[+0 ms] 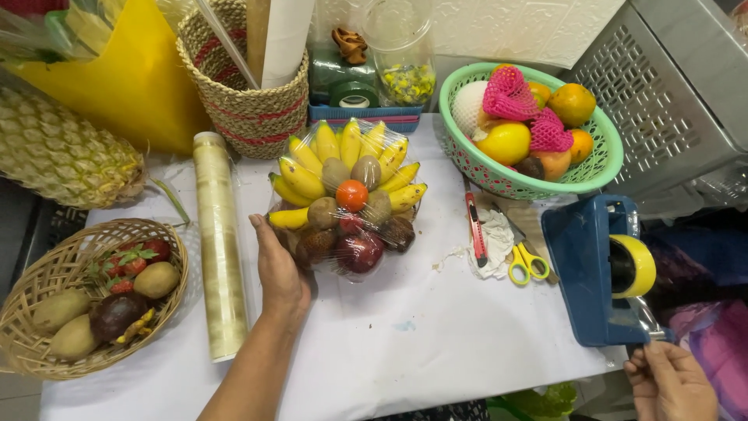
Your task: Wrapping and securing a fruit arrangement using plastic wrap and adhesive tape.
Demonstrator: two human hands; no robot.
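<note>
A fruit arrangement (pixel 351 199) wrapped in clear film stands mid-table: small bananas fanned around kiwis, an orange fruit and dark red fruits. My left hand (pixel 279 269) rests flat against its left side, fingers on the film. At the table's right front corner stands a blue tape dispenser (pixel 588 269) with a yellow tape roll (pixel 635 265). My right hand (pixel 670 382) is just below it, fingers pinched at the clear tape end by the dispenser's front.
A roll of clear film (pixel 220 242) lies left of the arrangement. A wicker basket (pixel 31 343) with fruit sits front left, a pineapple (pixel 62 152) behind it. A green basket (pixel 600 168) of fruit, a red cutter (pixel 475 226) and yellow scissors (pixel 528 261) lie to the right.
</note>
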